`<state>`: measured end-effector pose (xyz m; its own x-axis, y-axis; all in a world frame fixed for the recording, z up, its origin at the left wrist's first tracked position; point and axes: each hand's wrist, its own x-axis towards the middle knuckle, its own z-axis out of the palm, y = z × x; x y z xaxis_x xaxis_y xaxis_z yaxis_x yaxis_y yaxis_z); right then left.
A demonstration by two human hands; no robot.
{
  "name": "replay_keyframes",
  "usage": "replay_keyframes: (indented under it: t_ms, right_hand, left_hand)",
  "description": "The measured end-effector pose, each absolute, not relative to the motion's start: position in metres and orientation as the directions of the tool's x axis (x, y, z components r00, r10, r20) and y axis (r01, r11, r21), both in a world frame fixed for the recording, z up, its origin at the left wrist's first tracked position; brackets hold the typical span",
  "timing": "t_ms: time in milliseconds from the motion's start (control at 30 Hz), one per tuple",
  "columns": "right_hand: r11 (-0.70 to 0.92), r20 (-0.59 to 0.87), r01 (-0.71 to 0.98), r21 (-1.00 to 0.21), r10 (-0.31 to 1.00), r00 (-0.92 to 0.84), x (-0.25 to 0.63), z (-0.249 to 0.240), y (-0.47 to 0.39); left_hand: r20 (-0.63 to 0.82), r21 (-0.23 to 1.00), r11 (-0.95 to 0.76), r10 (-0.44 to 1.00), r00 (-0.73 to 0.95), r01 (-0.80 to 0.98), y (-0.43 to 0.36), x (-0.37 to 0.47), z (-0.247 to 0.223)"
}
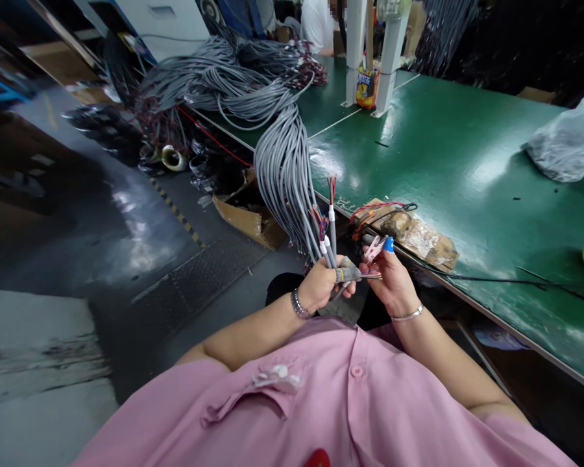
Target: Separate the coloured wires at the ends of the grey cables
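Observation:
My left hand [322,284] is wrapped round several grey cables [333,237], whose ends show white collars and coloured wires pointing up. A grey covering with a yellow band is on its thumb. My right hand [394,280], with a blue covering on the thumb tip, pinches a small pink-and-white tool [374,249]. Just below that tool, thin coloured wires [370,275] run from the left hand to the right hand's fingers. A large bundle of grey cables [287,168] hangs over the table edge beyond the left hand.
On the green table [438,149] lie a taped cardboard piece [418,241], a black cable and a plastic bag [567,139]. White posts hold a yellow packet [366,88]. An open carton [246,217] sits below left. A person [316,26] is behind the table.

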<state>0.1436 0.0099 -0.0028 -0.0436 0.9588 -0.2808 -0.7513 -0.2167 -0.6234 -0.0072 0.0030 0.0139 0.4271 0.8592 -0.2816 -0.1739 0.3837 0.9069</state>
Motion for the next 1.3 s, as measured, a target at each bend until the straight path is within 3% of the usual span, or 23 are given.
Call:
replay_keyframes:
  t_ms: [400, 733, 867, 1000, 1067, 1300]
  right_hand:
    - [-0.279, -0.289, -0.733, -0.620, 0.950, -0.117, 0.152, -0.009, 0.008]
    - [-0.163, -0.250, -0.715, -0.680, 0.968, 0.017, 0.147, -0.008, 0.008]
    - [-0.048, -0.165, -0.632, -0.773, 0.978, 0.127, 0.146, -0.011, 0.008]
    - [0.094, -0.049, -0.416, -0.905, 0.946, 0.322, 0.148, -0.020, 0.008]
    - [0.101, -0.030, -0.374, -0.922, 0.944, 0.329, 0.148, -0.023, 0.008]
    - [-0.094, -0.197, -0.713, -0.695, 0.978, 0.063, 0.146, -0.018, 0.017]
  left_hand:
    - [-0.245, 0.916, 0.349, 0.877, 0.412, -0.198, -0.009, -0.011, 0.017]
    - [-0.263, 0.911, 0.339, 0.916, 0.301, -0.235, -0.006, -0.007, 0.017]
    - [-0.267, 0.913, 0.345, 0.909, 0.321, -0.217, -0.004, -0.006, 0.015]
    - [-0.258, 0.910, 0.342, 0.909, 0.326, -0.233, -0.004, -0.006, 0.013]
    - [-0.251, 0.911, 0.338, 0.909, 0.333, -0.235, -0.003, -0.006, 0.011]
    - [-0.256, 0.906, 0.345, 0.908, 0.331, -0.245, -0.002, -0.004, 0.011]
